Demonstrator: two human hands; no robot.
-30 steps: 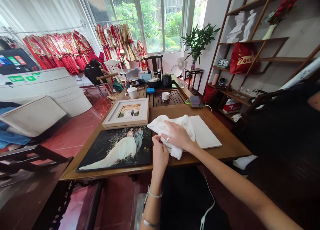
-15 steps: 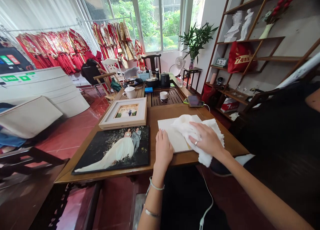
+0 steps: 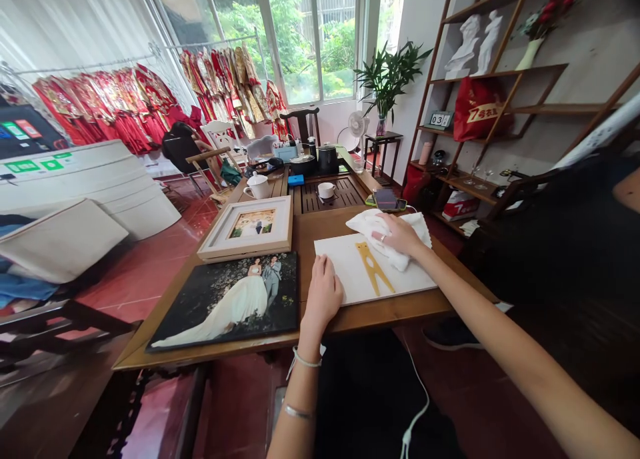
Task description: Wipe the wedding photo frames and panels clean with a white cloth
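A white panel [image 3: 350, 272] lies face down on the wooden table [image 3: 440, 302], with a tan wooden stand piece [image 3: 374, 268] on its back. My right hand [image 3: 400, 234] presses a white cloth [image 3: 373, 224] on the panel's far right corner, fingers closed over it. Flat on the panel's near left corner rests my left hand [image 3: 323, 292], fingers together. To the left lies a dark wedding photo print [image 3: 230, 299], and behind it a white framed photo [image 3: 249, 227].
A tea tray [image 3: 327, 196] with a white cup [image 3: 327, 190], teapot [image 3: 259, 185] and kettle [image 3: 327, 158] sits further back. A phone [image 3: 386, 200] lies beyond the cloth. Shelves [image 3: 480, 112] stand at the right, red garments [image 3: 115, 106] hang on racks at the left.
My right hand has swept the cloth from the panel's near right to its far right corner, uncovering the tan stand piece. My left hand stays on the panel's left edge.
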